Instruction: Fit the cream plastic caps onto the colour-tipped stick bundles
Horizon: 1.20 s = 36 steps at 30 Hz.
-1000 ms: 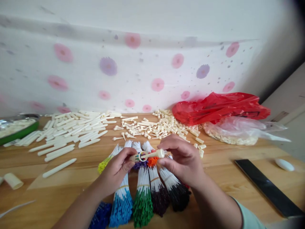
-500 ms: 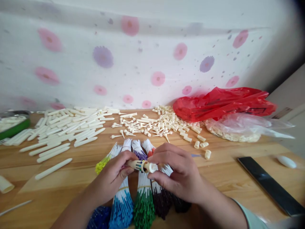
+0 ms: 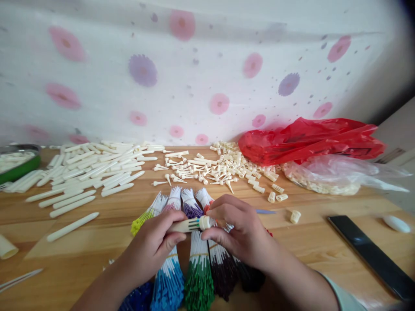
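A cream multicolour pen [image 3: 186, 226] lies level between my hands, with coloured sliders showing in slots near its right end. My left hand [image 3: 155, 242] is closed round its barrel, thumb below and fingers above. At the right end sits a pale cap [image 3: 206, 222], which the thumb and fingers of my right hand [image 3: 241, 231] pinch. Bundles of white refills with coloured ends lie below the hands: light blue [image 3: 168, 280], green [image 3: 198, 285], dark brown [image 3: 223, 276] and black [image 3: 249, 276]. Purple [image 3: 191, 207] and yellow [image 3: 144, 218] bundles show behind them.
Cream pen barrels [image 3: 97, 166] are heaped at the left, near a green-rimmed bowl [image 3: 22, 166]. Small plugs [image 3: 197, 170] and slotted sleeves [image 3: 233, 160] lie at the back. A red bag [image 3: 308, 140], a clear bag [image 3: 324, 177] and a black phone [image 3: 366, 255] are on the right.
The cap, earlier tilted with a gap before the slotted end, now sits against the barrel in line with it. My right fingers have shifted slightly on the cap end.
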Available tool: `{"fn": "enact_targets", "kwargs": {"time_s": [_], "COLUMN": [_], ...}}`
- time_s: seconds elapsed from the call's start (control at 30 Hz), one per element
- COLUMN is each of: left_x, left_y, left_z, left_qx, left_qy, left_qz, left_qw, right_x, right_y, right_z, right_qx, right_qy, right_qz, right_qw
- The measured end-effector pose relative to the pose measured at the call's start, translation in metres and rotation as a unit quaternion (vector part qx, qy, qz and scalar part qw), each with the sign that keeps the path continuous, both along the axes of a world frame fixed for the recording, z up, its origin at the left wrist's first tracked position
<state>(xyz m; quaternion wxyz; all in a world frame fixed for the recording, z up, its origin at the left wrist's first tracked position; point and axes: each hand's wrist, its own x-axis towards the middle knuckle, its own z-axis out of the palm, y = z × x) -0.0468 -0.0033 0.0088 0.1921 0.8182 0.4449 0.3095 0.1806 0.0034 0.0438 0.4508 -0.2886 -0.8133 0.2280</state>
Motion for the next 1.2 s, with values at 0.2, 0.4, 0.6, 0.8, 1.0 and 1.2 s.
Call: {"fn": "enact_targets", "kwargs": {"time_s": [0.2, 0.4, 0.6, 0.8, 1.0, 1.2], "left_x": [0.004, 0.017, 0.012, 0.000, -0.006, -0.003], "left_y": [-0.001, -0.007, 0.000, 0.007, 0.007, 0.011], "left_z": [0.000, -0.001, -0.003, -0.006, -0.010, -0.006], "left_qx": [0.017, -0.007, -0.057, -0.113, -0.154, -0.163], "left_qy": [0.048, 0.068, 0.071, -0.018, -0.132, -0.206], "left_qz": [-0.007, -0.056, 0.007, 0.022, -0.053, -0.138], "left_qw": [0.999, 0.996, 0.996, 0.993, 0.978, 0.955], "right_x": [0.007, -0.021, 0.008, 0.036, 0.003, 0.011], "right_y": [0.007, 0.001, 0.020, 0.022, 0.012, 0.009], "right_z": [0.001, -0.017, -0.012, -0.007, -0.034, -0.022], "right_qx": [-0.078, -0.204, -0.148, -0.083, 0.007, -0.019], "right_qy": [0.064, 0.220, 0.212, -0.221, -0.444, -0.340], "right_qz": [0.026, 0.079, -0.043, 0.079, 0.036, 0.071], "right_qw": [0.995, 0.951, 0.965, 0.968, 0.895, 0.938]}}
